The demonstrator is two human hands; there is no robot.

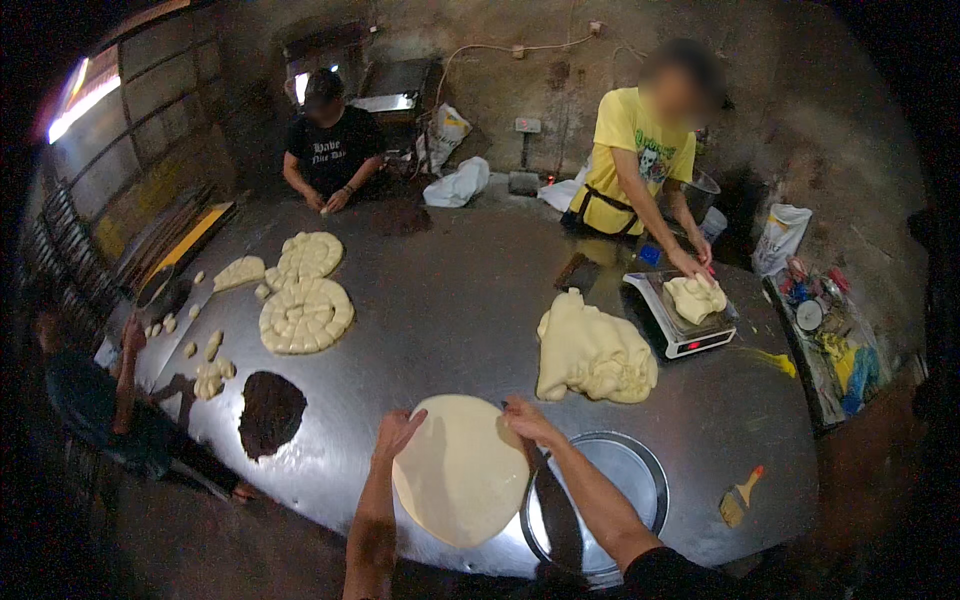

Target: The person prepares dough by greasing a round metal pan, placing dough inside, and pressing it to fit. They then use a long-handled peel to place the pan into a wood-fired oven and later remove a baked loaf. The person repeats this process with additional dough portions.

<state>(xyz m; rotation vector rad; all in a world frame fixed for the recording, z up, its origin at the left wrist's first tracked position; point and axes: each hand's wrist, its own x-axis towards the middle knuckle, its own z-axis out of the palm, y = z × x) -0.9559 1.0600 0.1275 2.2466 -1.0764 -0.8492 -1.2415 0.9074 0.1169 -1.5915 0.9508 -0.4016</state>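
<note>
A flat rounded sheet of pale dough lies before me at the near edge of the metal table. My left hand is at its upper left rim, thumb over the dough edge. At its upper right rim, my right hand pinches the edge between thumb and fingers. Beneath my right forearm is a round metal pan, partly covered by the arm and its shadow. A large lump of dough rests beyond the pan. Whether the sheet's rim is raised off the table is hard to tell.
A person in yellow presses dough on a digital scale. Two other people work at the far side and left. Dough rounds cut into pieces, a dark brown mass and small dough pieces lie left. A brush lies right.
</note>
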